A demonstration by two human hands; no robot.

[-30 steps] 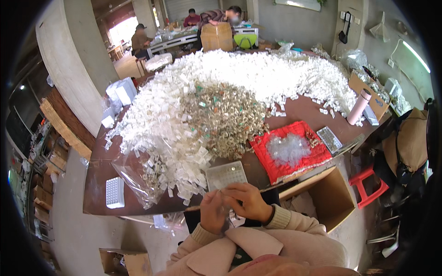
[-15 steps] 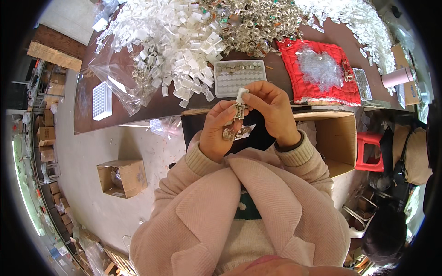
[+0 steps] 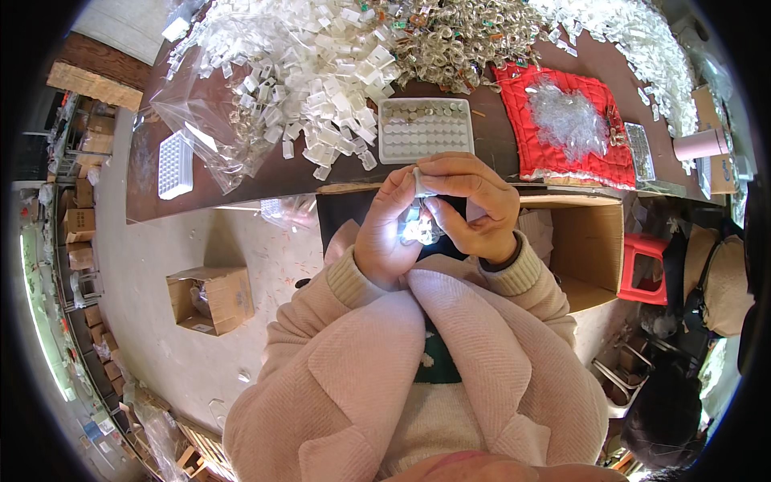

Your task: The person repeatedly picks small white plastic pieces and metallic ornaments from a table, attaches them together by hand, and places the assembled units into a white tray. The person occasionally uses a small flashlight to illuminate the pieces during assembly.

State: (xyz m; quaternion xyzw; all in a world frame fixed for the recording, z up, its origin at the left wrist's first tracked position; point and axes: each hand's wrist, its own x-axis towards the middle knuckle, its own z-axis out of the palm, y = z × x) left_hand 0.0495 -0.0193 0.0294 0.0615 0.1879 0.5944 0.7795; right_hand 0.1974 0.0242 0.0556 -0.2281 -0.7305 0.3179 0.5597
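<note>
Just in front of the table edge my two hands meet around a small light unit (image 3: 421, 230), which glows bright white at its lower end. My left hand (image 3: 385, 233) is closed on its left side. The thumb and fingers of my right hand (image 3: 483, 210) pinch a small white plastic piece (image 3: 420, 184) at the top of the unit. Fingers and glare hide most of the unit's body. Beyond my hands lies a white tray (image 3: 426, 153) of round dimples, with several coin-shaped pieces (image 3: 418, 112) in its far rows.
White plastic pieces (image 3: 337, 88) heap on the brown table (image 3: 257, 189), beside clear ring-like parts (image 3: 458, 44). A red cloth (image 3: 530, 157) carries clear plastic bits. Stacked white trays (image 3: 176, 166) stand left. Below are cardboard boxes (image 3: 210, 299) and a red stool (image 3: 644, 269).
The light unit, unlit earlier with its slotted inside showing, now glows. My right hand has brought the white piece down onto it, and its fingers have closed in around the unit.
</note>
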